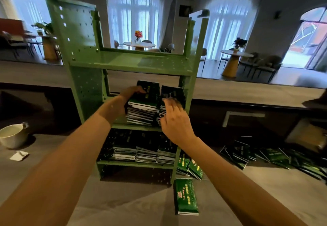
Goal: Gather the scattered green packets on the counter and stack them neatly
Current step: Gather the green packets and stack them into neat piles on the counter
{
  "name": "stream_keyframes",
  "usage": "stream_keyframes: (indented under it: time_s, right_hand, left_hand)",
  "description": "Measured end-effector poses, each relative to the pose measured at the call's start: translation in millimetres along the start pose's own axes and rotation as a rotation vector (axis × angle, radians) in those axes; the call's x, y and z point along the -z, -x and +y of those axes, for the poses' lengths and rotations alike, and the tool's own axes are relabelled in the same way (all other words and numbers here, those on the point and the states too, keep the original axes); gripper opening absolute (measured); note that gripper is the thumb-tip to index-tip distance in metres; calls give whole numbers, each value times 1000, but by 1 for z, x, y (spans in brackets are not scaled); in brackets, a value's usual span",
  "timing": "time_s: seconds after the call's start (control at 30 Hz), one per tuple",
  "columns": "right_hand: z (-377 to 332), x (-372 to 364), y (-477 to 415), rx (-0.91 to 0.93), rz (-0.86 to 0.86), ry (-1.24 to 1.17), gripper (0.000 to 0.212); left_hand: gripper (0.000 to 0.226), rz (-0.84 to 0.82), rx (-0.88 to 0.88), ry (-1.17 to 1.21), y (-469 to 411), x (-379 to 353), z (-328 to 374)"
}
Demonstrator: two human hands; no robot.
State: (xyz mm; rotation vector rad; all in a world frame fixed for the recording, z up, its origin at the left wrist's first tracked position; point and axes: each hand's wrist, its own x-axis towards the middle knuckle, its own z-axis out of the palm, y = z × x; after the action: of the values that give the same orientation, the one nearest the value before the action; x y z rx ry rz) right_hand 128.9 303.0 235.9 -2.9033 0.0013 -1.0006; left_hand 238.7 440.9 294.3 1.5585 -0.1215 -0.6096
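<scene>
A grey tabletop (pixel 123 206) carries a green perforated metal shelf rack (pixel 85 77), open at the front, its top level bare. On the rack's middle shelf (pixel 136 128) stand two stacks of green packets side by side: the left stack (pixel 141 112) and the right stack (pixel 169 93). The lower shelf (pixel 134 163) holds three more stacks (pixel 146 155) in a row.

To the right of the rack, a scattered heap of packets (pixel 276 156) lies across the tabletop, a few more packets (pixel 191 167) lean just beside the rack's right leg, and a small pile (pixel 185 196) sits in front of that leg. A white bucket-like pot (pixel 13 135) stands at far left, with a small white wrapper (pixel 19 155) near it.

The left hand (pixel 129 96) grips the left stack's side, fingers (pixel 139 91) curled over its top packet. The right hand (pixel 177 121) rests against the right stack's front; its fingers (pixel 172 102) are blurred, seemingly spread loosely over the packet edges.
</scene>
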Motion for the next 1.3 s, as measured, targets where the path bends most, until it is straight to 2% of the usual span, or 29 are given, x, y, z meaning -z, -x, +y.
stream_keyframes:
  time_s: [0.07, 0.17, 0.27, 0.37, 0.4, 0.5, 0.53, 0.63, 0.67, 0.87, 1.0, 1.1, 1.2, 1.3]
  right_hand:
    - [1, -1, -1, 17, -14, 35, 53]
    - [2, -1, -1, 39, 18, 63, 51]
    - [0, 2, -1, 55, 58, 67, 49]
    - [0, 3, -1, 56, 77, 52, 47]
    - [0, 2, -1, 54, 75, 41, 47]
    - [-1, 1, 1, 41, 77, 23, 50]
    - [-1, 1, 2, 38, 80, 15, 51]
    - [0, 2, 3, 32, 68, 14, 54]
    - [0, 2, 4, 33, 58, 22, 53]
    - [1, 3, 2, 19, -15, 52, 48]
    - [0, 6, 1, 48, -83, 64, 51]
    - [0, 8, 4, 70, -33, 45, 49]
    - [1, 16, 16, 166, 185, -74, 39]
    - [11, 24, 33, 225, 360, -164, 27]
  left_hand:
    - [24, -32, 4, -14, 4, -8, -2]
    - [15, -24, 41, -14, -2, -8, -4]
    - [19, -40, 101, -51, -6, -3, -1]
    - [23, -15, 74, -68, -7, 2, -1]
    - [32, 5, 69, -62, -10, 6, -2]
    - [80, 38, 50, 18, -20, 16, -8]
    - [84, 35, 43, 69, -18, 16, -9]
    - [57, 19, 16, 196, 2, 6, -10]
    - [55, -6, 9, 219, 3, 4, -12]
    - [61, -80, 24, 241, 6, -11, -14]
    - [63, -4, -5, 239, 13, -10, -13]
    - [56, 191, -158, 88, 21, -17, -10]
    - [15, 447, -440, -100, 42, -27, -9]
    - [14, 635, -739, -394, 62, -43, -24]
